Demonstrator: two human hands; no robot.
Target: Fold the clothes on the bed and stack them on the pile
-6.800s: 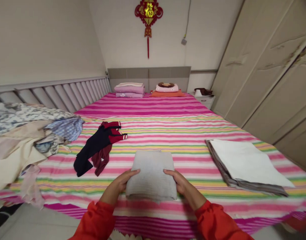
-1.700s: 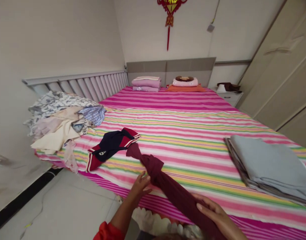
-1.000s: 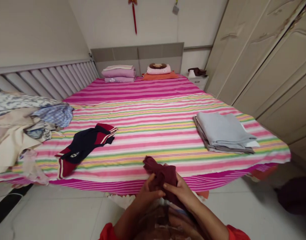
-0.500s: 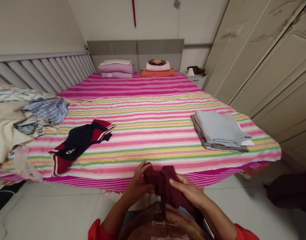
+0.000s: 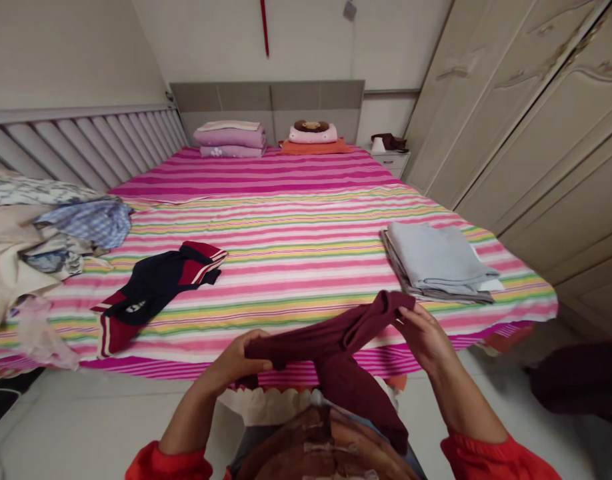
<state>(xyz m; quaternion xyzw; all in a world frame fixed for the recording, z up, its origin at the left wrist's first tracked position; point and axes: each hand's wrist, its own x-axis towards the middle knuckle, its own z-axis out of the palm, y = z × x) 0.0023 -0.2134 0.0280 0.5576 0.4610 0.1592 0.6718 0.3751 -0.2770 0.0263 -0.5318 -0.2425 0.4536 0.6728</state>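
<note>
My left hand (image 5: 235,364) and my right hand (image 5: 425,339) hold a dark maroon knit garment (image 5: 336,353) between them, stretched sideways just above the near edge of the bed. Part of the garment hangs down in a long fold in front of my body. A navy and red track top (image 5: 156,298) lies flat on the striped bedsheet (image 5: 286,220) to the left of my hands. Right of my hands sits a folded stack of pale blue-grey clothes (image 5: 436,263), and my right hand is nearest to it.
A heap of mixed clothes (image 5: 46,247) lies at the left of the bed against a grey slatted rail (image 5: 76,147). Folded bedding (image 5: 230,140) and a pillow (image 5: 313,132) lie at the headboard (image 5: 271,100). A cream wardrobe (image 5: 526,100) lines the right wall. A dark item (image 5: 581,380) lies on the floor.
My hands have moved apart, and the maroon garment, bunched between them before, is now pulled out wide and hangs in a long fold.
</note>
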